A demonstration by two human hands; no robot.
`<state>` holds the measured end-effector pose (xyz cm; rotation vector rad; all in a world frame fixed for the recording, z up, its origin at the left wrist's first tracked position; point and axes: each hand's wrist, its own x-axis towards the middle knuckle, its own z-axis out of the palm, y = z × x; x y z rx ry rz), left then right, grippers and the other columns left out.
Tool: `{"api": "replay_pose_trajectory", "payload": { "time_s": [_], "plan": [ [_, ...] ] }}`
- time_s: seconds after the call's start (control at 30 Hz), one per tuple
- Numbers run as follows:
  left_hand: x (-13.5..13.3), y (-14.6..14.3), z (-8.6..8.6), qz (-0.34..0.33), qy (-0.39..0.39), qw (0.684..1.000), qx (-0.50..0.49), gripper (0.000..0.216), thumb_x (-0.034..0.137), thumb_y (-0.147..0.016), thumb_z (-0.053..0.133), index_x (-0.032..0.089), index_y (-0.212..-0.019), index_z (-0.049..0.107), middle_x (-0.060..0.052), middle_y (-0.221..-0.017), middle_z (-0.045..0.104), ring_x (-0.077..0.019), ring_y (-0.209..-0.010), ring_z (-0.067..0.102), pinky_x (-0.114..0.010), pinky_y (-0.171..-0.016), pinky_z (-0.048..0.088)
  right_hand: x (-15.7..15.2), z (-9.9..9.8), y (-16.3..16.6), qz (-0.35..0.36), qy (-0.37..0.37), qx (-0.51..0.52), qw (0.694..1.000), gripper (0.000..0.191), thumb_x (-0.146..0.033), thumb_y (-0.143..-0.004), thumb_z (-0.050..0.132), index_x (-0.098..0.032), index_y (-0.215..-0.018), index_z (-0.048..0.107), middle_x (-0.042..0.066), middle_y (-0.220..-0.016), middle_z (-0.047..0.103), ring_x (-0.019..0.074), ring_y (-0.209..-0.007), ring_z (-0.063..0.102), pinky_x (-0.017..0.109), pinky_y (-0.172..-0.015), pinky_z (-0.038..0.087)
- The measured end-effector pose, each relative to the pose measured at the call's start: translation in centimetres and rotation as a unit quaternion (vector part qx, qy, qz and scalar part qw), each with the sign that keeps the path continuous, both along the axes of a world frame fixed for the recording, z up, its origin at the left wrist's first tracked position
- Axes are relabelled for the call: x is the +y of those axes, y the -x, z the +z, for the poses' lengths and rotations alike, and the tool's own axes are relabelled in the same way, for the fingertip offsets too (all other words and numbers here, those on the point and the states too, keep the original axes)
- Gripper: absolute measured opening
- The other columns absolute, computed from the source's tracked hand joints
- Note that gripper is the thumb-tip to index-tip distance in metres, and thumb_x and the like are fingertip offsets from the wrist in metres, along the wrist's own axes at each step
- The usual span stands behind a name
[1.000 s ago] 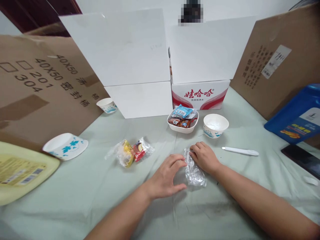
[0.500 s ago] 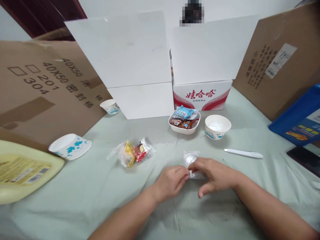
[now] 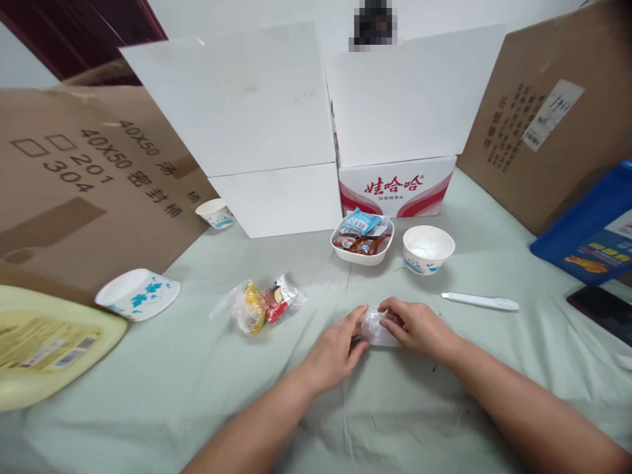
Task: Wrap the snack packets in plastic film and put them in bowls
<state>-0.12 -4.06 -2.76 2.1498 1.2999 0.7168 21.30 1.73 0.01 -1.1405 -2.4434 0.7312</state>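
Observation:
A small clear plastic bag with whitish, shiny contents lies on the cloth between my hands; what is inside cannot be made out. My left hand has its thumb and forefinger parted around the bag's left edge, gripping it from the side. From the right, the bent fingers of my right hand pinch the top of the bag. Beyond the hands is a white bowl with something white in it. Beside that bowl, a white dish holds several small packets. To the right lies a slim white utility knife.
Plastic-wrapped yellow and red items lie left of my hands. A tipped paper bowl and a pale yellow bottle are farther left. White boxes stand behind. A blue container and phone are at right.
My left thumb and forefinger have spread from a closed pinch to around the bag's side. My right hand has closed in on the bag's top. The view has shifted slightly.

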Motion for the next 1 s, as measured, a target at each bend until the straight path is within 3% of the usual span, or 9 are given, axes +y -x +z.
{"api": "replay_pose_trajectory", "payload": {
  "time_s": [0.1,0.23,0.33,0.57,0.63,0.73,0.83,1.0],
  "plan": [
    [0.1,0.2,-0.1,-0.007,-0.025,1.0,0.006,0.064,0.016,-0.087,0.051,0.023,-0.144,0.024,-0.007,-0.112,0.066,-0.0209,-0.1,0.063,-0.04,-0.09,0.052,0.4,-1.0,0.5,-0.057,-0.046,-0.049,0.996,0.021,-0.027,-0.093,0.046,-0.019,-0.109,0.057,0.006,-0.094,0.072,0.0185,-0.077,0.066,0.027,-0.066,0.041],
    [0.2,0.3,0.1,-0.046,-0.061,0.997,0.02,0.042,0.011,-0.086,0.049,0.023,-0.127,0.047,-0.007,-0.116,0.063,-0.0206,-0.108,0.059,-0.038,-0.095,0.05,0.7,-1.8,0.9,-0.071,-0.072,-0.104,0.989,0.02,-0.026,-0.093,0.048,-0.019,-0.11,0.056,0.007,-0.103,0.071,0.0193,-0.082,0.067,0.028,-0.066,0.04],
    [0.1,0.1,0.4,-0.07,-0.074,0.994,0.036,0.035,0.009,-0.085,0.05,0.021,-0.117,0.055,-0.007,-0.116,0.061,-0.0207,-0.111,0.056,-0.037,-0.096,0.049,0.8,-2.2,1.1,-0.077,-0.089,-0.116,0.986,0.019,-0.028,-0.093,0.049,-0.019,-0.108,0.057,0.007,-0.101,0.071,0.0186,-0.078,0.067,0.027,-0.064,0.038],
    [-0.2,-0.5,0.6,-0.012,-0.106,0.986,0.13,0.029,0.015,-0.082,0.059,0.02,-0.11,0.062,-0.009,-0.102,0.058,-0.0248,-0.098,0.053,-0.043,-0.086,0.05,0.7,-2.4,1.2,-0.085,-0.151,-0.109,0.979,0.017,-0.026,-0.094,0.047,-0.018,-0.101,0.06,0.008,-0.09,0.067,0.0196,-0.073,0.062,0.03,-0.063,0.04],
    [-0.2,-0.6,0.7,-0.017,-0.109,0.985,0.135,0.03,0.016,-0.083,0.059,0.02,-0.112,0.062,-0.009,-0.101,0.058,-0.0248,-0.099,0.053,-0.042,-0.087,0.05,0.5,-2.4,1.1,-0.058,-0.218,-0.046,0.973,0.019,-0.023,-0.094,0.045,-0.018,-0.104,0.06,0.01,-0.094,0.065,0.0214,-0.081,0.059,0.032,-0.071,0.043],
    [-0.1,-0.5,0.7,-0.024,-0.109,0.984,0.141,0.029,0.017,-0.083,0.06,0.02,-0.112,0.061,-0.008,-0.101,0.059,-0.0249,-0.1,0.053,-0.042,-0.087,0.049,0.3,-2.5,1.2,0.045,-0.27,-0.004,0.962,0.025,-0.017,-0.094,0.042,-0.019,-0.111,0.06,0.011,-0.099,0.063,0.0225,-0.088,0.054,0.036,-0.079,0.044],
    [0.0,-0.4,0.7,-0.02,-0.11,0.984,0.141,0.029,0.016,-0.083,0.059,0.019,-0.112,0.06,-0.008,-0.103,0.06,-0.0254,-0.102,0.052,-0.044,-0.089,0.048,0.2,-2.8,1.8,0.098,-0.238,-0.064,0.964,0.028,-0.016,-0.092,0.045,-0.017,-0.117,0.059,0.011,-0.102,0.062,0.0231,-0.089,0.051,0.037,-0.079,0.044],
    [0.1,-0.2,0.7,-0.011,-0.132,0.986,0.099,0.026,0.012,-0.081,0.056,0.02,-0.106,0.06,-0.009,-0.114,0.059,-0.0242,-0.107,0.053,-0.042,-0.093,0.048,0.1,-3.0,2.3,0.077,-0.209,-0.099,0.97,0.031,-0.02,-0.094,0.046,-0.018,-0.123,0.056,0.012,-0.109,0.06,0.0241,-0.097,0.049,0.039,-0.084,0.043]
  ]
}}
